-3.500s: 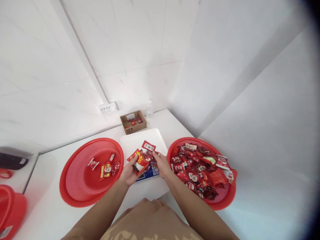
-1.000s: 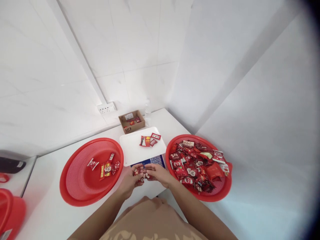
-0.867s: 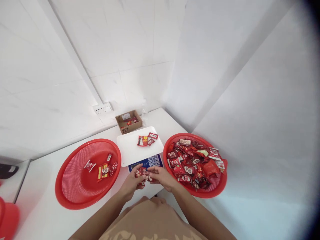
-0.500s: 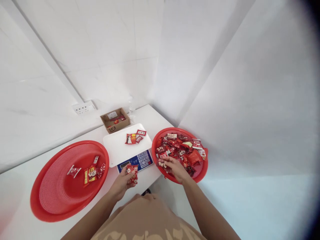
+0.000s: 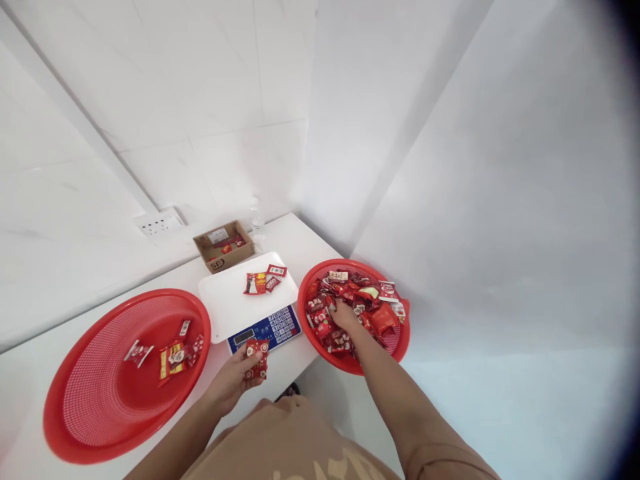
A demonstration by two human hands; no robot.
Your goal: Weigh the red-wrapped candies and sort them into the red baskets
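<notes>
My left hand [image 5: 239,375] is closed on a red snack packet [image 5: 257,360] with a pale flower pattern, held in front of the blue-panelled weighing scale [image 5: 263,333]. Within the right-hand red basket [image 5: 301,313], my right hand [image 5: 345,315] reaches down into a heap of small wrapped sweets [image 5: 340,341]. Its fingers are drawn together among the wrappers, their tips partly hidden, and what they grip I cannot make out. On the scale's white tray [image 5: 227,310] lie a red and yellow packet [image 5: 255,283] and two smaller red packets [image 5: 277,271].
A larger red mesh basket [image 5: 95,380] stands at the left with several packets [image 5: 173,360] inside. Behind the scale sit a small cardboard box [image 5: 223,257] holding red packets and a clear bottle [image 5: 257,213]. Walls close off the back and right; a socket [image 5: 159,222] is at left.
My right hand has pushed deeper into the heap, its fingers now drawn together. The dark red packet near its fingers no longer shows there. My left hand keeps the flowered packet.
</notes>
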